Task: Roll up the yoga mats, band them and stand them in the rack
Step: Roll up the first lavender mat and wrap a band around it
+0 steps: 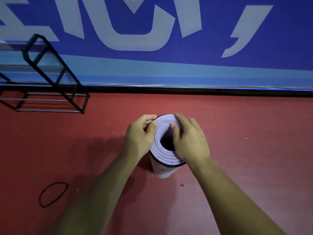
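The rolled yoga mat (161,168) is stood upright on the red floor (237,150) before a blue lettered wall (203,61). Its black band (169,165) is pinched by the left hand (140,138); its rim is gripped by the right hand (191,141). A black rack (74,92) is seen far left.
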